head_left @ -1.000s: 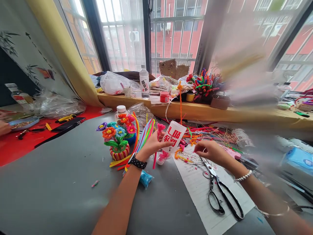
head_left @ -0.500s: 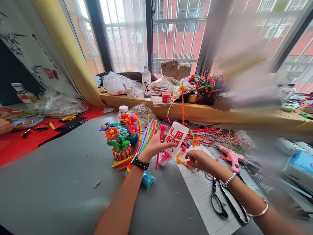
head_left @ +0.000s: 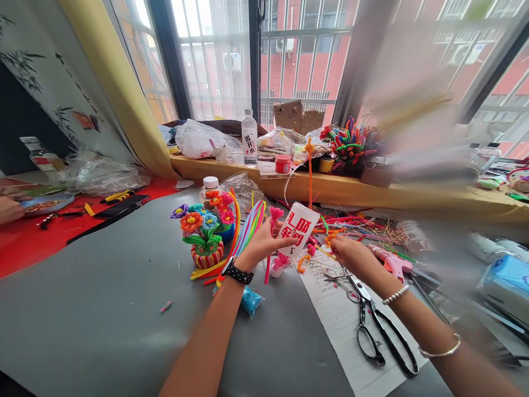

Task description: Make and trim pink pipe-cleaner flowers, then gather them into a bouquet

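My left hand is closed around a white paper cup with red characters, tilted to the right. A pink pipe-cleaner flower on a pink stem is also in its grip, beside the thumb. My right hand is pinched at the end of a thin yellow-orange strand; the fingertips partly hide it. Orange pipe-cleaner pieces lie just behind those fingers. Below the cup are a small clear container with pink bits and an orange curl.
Large black-handled scissors and small scissors lie on a written paper sheet. A pink glue gun is to the right. A potted pipe-cleaner bouquet and loose colored pipe cleaners stand left. Another person's hand shows at far left.
My right hand has moved up and slightly right, away from the orange curl, uncovering the small scissors and the larger scissors' blades. My left hand still holds the cup and flower.
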`<move>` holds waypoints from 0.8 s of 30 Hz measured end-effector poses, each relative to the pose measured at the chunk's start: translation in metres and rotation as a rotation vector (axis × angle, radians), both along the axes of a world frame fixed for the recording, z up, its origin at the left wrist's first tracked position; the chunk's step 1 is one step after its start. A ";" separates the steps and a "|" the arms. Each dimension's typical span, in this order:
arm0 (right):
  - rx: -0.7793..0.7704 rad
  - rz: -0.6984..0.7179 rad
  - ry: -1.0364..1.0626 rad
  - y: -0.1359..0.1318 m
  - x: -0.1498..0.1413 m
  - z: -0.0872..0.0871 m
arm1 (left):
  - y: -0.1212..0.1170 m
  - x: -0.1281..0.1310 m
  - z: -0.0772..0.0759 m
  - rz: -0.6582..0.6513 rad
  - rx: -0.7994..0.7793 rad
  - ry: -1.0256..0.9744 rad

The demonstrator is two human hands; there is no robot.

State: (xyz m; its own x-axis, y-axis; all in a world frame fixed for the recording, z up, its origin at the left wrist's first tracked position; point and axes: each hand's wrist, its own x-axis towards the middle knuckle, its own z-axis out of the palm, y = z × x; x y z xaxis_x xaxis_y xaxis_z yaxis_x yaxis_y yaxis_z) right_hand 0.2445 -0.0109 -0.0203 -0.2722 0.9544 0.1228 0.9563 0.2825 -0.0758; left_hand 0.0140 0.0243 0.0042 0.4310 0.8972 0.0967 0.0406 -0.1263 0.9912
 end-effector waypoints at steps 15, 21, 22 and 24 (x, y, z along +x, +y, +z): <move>0.220 -0.042 0.594 -0.007 0.021 0.068 | -0.001 0.000 0.001 -0.021 0.031 0.000; 0.212 0.165 0.679 -0.001 -0.015 0.097 | -0.004 0.003 0.002 -0.146 0.015 0.011; 0.220 0.196 0.611 0.002 -0.021 0.100 | -0.005 0.003 0.003 -0.170 0.019 0.003; 0.186 0.257 0.515 0.007 -0.027 0.105 | -0.006 0.004 0.004 -0.212 0.026 -0.004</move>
State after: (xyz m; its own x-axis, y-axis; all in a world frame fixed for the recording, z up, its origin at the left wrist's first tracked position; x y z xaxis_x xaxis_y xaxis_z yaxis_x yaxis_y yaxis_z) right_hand 0.2173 -0.0036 0.0851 -0.3530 0.8158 0.4582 0.7090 0.5528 -0.4379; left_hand 0.0178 0.0181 0.0082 0.6091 0.7839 0.1204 0.0065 -0.1567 0.9876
